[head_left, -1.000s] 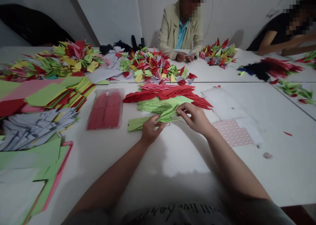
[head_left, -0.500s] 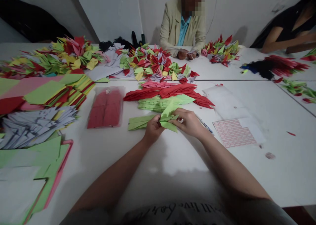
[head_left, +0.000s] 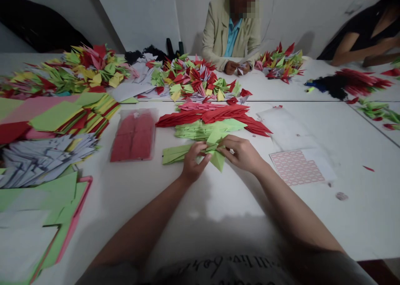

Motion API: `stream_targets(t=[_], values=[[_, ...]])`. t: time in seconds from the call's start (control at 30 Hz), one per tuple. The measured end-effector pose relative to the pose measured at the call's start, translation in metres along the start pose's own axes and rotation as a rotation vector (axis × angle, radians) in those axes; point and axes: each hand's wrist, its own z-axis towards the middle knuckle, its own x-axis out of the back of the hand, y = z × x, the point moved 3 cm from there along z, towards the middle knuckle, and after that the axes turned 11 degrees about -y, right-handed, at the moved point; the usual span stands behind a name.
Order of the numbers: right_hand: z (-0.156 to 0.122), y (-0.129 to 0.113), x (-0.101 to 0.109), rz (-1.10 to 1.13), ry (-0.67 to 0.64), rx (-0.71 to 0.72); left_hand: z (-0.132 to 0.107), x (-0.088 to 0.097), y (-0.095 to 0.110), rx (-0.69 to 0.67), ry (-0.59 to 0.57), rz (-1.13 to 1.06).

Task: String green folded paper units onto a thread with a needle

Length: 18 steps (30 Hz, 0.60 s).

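Observation:
A light green folded paper point(head_left: 218, 161) is held between both hands above the white table, its points sticking out toward and away from me. My left hand point(head_left: 194, 162) pinches its left side with thumb and fingers. On its right side, my right hand point(head_left: 239, 152) grips the paper with bent fingers. A stack of green folded strips point(head_left: 175, 153) lies just left of my left hand. Behind the hands are a pile of light green folded papers point(head_left: 200, 130) and a pile of red folded papers point(head_left: 225, 114).
Left of the hands lies a clear packet of red paper point(head_left: 133, 137). Paper stacks point(head_left: 50, 160) fill the left side. To the right is a sheet of red-bordered labels point(head_left: 296, 168). Mixed paper heaps point(head_left: 193, 78) lie at the back, where a person point(head_left: 233, 35) handles white paper.
The green paper has turned in my hands, and its lower point now hangs further toward me. My left fingers have shifted on it. The person opposite has moved their white paper slightly.

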Motion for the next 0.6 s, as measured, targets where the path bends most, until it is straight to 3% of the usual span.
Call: stream_targets(t=[0.17,0.4,0.6], values=[[0.000,-0.002,0.001,0.037,0.004,0.024,-0.002,-0.010,-0.017,0.184,-0.038,-0.206],[0.003,0.000,-0.004,-0.037,0.005,0.000,-0.004,-0.007,-0.017,0.197,-0.018,-0.080],[0.004,0.001,-0.004,-0.014,-0.036,-0.020,-0.003,-0.009,-0.017,0.218,0.053,-0.206]])
